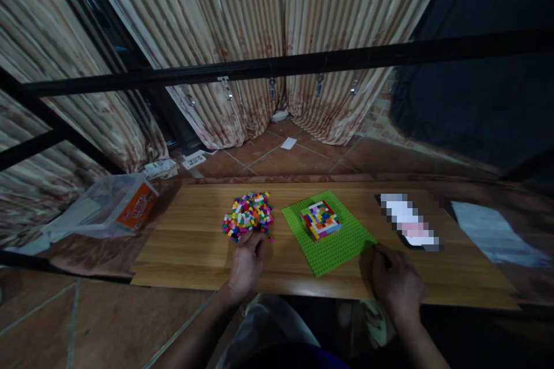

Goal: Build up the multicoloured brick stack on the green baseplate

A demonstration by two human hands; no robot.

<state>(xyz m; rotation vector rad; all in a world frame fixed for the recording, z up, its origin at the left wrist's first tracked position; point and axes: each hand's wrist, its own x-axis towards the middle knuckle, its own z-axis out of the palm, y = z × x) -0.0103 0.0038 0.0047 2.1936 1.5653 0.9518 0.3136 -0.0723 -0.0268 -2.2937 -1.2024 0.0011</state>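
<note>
Brick build (321, 220) sits on the green baseplate (320, 258), a bit toward the far side of it, between the two hands and farther out than both. Left hand (247, 262) is at the near edge of the loose brick pile (249, 212), left of the baseplate and apart from it; fingers curled down, thumb close to the index, only a narrow gap showing. Can't tell if a brick is pinched in there, fingertips are too dark and small. Right hand (398, 282) is at the baseplate's right corner, fingers loosely curled, fingertips at or right beside the corner; can't tell whether it grips the edge or just rests there. Build is a low rectangular block, sides in mixed colors, top with white and red along the rim and yellow, orange, blue, green inside it; can't tell if the middle is recessed. Baseplate lies flat, turned cornerwise on the wooden table (190, 259). Phone (409, 223) lies to the right of the baseplate, screen pixelated. Container: clear plastic bin (93, 204) off the table's left end, orange label (138, 206) on the side facing the table; something pale shows through the wall, can't make out what.
</note>
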